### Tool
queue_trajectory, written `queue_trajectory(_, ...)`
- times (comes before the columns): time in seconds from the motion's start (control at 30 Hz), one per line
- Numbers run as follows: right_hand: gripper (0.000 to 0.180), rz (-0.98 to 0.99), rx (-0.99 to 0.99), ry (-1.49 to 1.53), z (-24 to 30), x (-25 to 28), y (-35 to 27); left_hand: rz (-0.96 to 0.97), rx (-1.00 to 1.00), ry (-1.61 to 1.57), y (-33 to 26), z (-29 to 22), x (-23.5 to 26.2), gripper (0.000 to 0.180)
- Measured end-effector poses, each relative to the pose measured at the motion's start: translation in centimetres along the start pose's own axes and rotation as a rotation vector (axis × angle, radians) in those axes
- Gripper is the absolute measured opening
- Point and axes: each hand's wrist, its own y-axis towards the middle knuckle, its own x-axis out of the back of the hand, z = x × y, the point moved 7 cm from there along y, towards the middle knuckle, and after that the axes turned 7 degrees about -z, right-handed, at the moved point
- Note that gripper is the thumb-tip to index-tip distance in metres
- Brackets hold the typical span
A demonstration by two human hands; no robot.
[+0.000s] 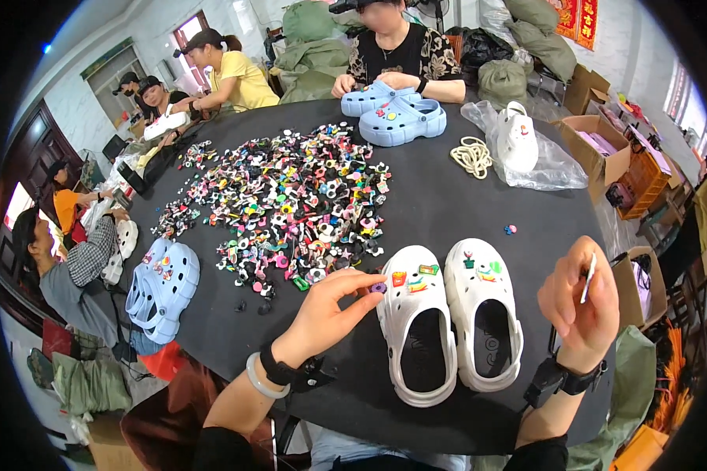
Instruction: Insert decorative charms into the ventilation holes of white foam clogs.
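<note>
Two white clogs (418,330) stand side by side in front of me, toes pointing away, with colourful shoe charms set in their uppers. The right clog (491,377) carries a potted-plant charm (469,260) and others. My left hand (322,312) pinches a small purple shoe charm (379,287) between thumb and fingertip, at the outer side of the left clog's toe. Raised to the right of the clogs, my right hand (581,310) is closed on a thin, flat whitish piece (588,278) seen edge-on; its kind I cannot make out.
A wide heap of mixed shoe charms (298,196) covers the table's middle left. Blue clogs (165,290) lie at left, others (401,122) before a person across the table. Cord (471,157) and a white clog (517,141) on plastic lie far right. Several people work around the dark table (440,204).
</note>
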Motion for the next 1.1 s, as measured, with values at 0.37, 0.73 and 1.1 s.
queue_trajectory(0.37,0.035,-0.035,0.02,-0.145,-0.7,0.0,0.4,0.067,0.055,-0.039,0.1,2.7,-2.5,0.035)
queue_trajectory(0.73,0.039,-0.071,-0.03,-0.154,-1.4,0.4,0.1,-0.11,-0.109,0.078,-1.9,1.7,-3.2,0.029)
queue_trajectory(1.1,0.034,-0.046,-0.087,-0.172,-1.8,-0.7,-0.3,-0.115,-0.215,0.197,-2.7,0.6,-3.7,0.026)
